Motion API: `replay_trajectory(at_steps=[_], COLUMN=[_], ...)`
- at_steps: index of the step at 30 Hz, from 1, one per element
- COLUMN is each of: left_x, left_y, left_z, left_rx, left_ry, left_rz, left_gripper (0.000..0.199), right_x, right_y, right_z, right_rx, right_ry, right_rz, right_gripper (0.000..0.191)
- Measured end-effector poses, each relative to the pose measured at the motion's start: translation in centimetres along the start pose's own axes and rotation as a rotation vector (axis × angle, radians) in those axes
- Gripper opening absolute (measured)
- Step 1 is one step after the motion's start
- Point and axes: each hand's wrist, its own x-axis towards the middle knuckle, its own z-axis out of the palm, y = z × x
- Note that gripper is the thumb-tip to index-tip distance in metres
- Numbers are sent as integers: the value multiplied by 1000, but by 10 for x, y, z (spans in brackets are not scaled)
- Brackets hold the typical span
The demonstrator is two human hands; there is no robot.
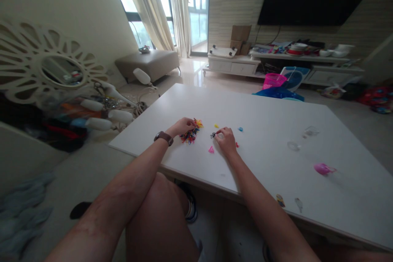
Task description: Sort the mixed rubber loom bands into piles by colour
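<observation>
My left hand (185, 125), with a watch (163, 137) on its wrist, reaches over a pile of small multicoloured plastic pieces (189, 136). Its fingertips are pinched together at the pile's upper edge, and what they hold is too small to make out. My right hand (226, 140) is closed, with thumb and fingers at a cluster of tiny black pieces (213, 135) on the white table (260, 123). Around it lie a pink triangular piece (211, 150), a yellow piece (216, 125), a blue piece (240, 129) and a partly hidden red piece (237, 145).
Farther right on the table are a pink cup-like item (323, 168), a clear ring (294, 146) and a clear plastic item (310, 131). A small yellow figure (280, 200) lies near the front edge. Lamp arms with white shades (120, 116) stand beside the table's left edge.
</observation>
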Motion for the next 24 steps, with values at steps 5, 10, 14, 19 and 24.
replay_trajectory(at_steps=[5, 10, 14, 19, 24], left_x=[4, 5, 8, 12, 14], left_y=[7, 25, 34, 34, 29], left_z=[17, 37, 45, 49, 51], left_rx=[-105, -368, -500, -546, -587], left_ry=[-55, -162, -177, -171, -170], left_rz=[69, 109, 116, 101, 71], left_gripper=[21, 23, 23, 20, 16], right_x=[-1, -2, -2, -2, -2], right_y=[-9, -13, -12, -13, -13], right_z=[-6, -9, -8, -8, -8], right_rx=[91, 142, 147, 158, 144], right_ry=[-65, -112, -94, -73, -62], right_rz=[-108, -161, -154, -163, -160], right_gripper=[6, 9, 16, 13, 8])
